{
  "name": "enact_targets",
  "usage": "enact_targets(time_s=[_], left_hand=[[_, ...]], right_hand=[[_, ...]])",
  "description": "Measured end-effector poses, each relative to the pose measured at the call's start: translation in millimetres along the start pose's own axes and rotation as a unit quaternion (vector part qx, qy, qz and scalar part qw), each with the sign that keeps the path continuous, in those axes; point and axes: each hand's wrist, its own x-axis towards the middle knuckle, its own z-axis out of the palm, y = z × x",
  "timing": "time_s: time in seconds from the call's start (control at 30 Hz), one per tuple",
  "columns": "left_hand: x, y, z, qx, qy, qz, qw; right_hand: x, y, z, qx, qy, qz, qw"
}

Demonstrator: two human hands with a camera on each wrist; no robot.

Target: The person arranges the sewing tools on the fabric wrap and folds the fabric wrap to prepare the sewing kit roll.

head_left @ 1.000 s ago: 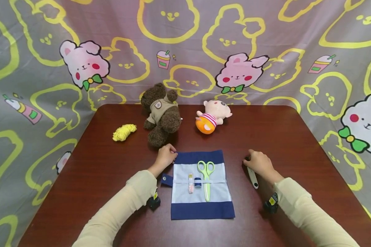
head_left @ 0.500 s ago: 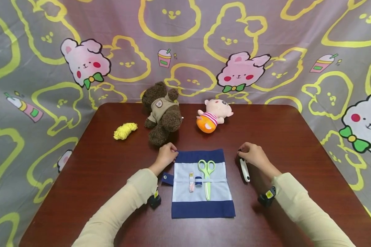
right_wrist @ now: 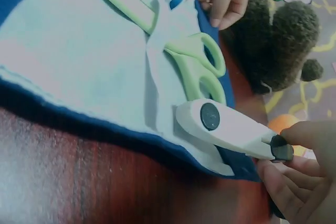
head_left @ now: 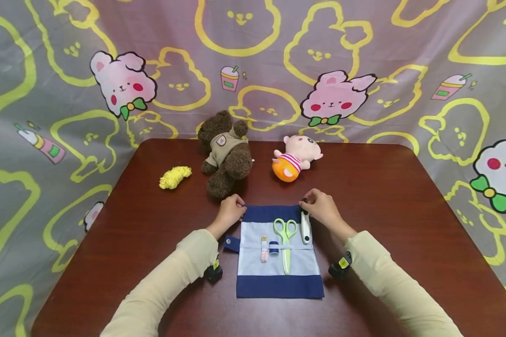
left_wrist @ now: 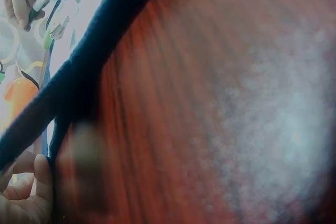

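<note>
A blue and pale-grey fabric sewing roll lies unfolded on the table. My left hand pinches its far left corner. My right hand holds a white tool by its narrow black end, over the roll's right side. In the right wrist view, a round black button marks the broad end of this slim tool; its kind is unclear. Light green scissors, a dark blue thread spool and a small pinkish item sit under the roll's elastic band, left of the white tool.
Beyond the roll lie a brown teddy bear and a pink plush toy with an orange bottom. A yellow yarn skein rests at the back left. A snap tab sticks out from the roll's left edge. Patterned curtain surrounds the table.
My right hand has carried the white tool leftward from the bare table to over the roll's right side. My left hand stays at the far left corner.
</note>
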Motion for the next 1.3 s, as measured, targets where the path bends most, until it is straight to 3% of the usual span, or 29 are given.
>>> enact_targets(time_s=[0.27,0.53,0.63,0.8,0.93,1.03,1.17,1.3], left_hand=[[-3.1,-3.9,4.7,-0.005,0.001,0.009,0.9999],[-2.7,-3.3,0.8,0.001,0.008,0.015,0.9999],[-2.3,-2.5,0.5,0.003,0.004,0.011,0.9999],[-1.6,-2.3,1.0,0.003,0.005,0.009,0.9999],[-0.8,-2.0,1.1,0.003,0.006,0.009,0.9999],[-0.2,-1.3,0.2,0.008,0.009,0.009,0.9999],[-0.5,-0.7,-1.2,0.012,0.011,0.012,0.9998],[-0.7,-0.1,-0.7,0.006,0.002,0.007,1.0]], right_hand=[[-6.6,-1,14,-0.046,0.005,-0.002,0.999],[-10.3,-7,15,-0.068,-0.017,-0.022,0.9973],[-10.5,-8,14,-0.076,-0.006,-0.028,0.9967],[-12.1,-8,12,-0.087,0.035,-0.063,0.9936],[-16.2,-7,12,-0.096,0.037,-0.101,0.9896],[-16.9,-5,12,-0.083,0.018,-0.105,0.9909],[-15.7,-1,10,-0.046,-0.031,-0.065,0.9964],[-18.7,0,12,-0.041,-0.062,-0.037,0.9965]])
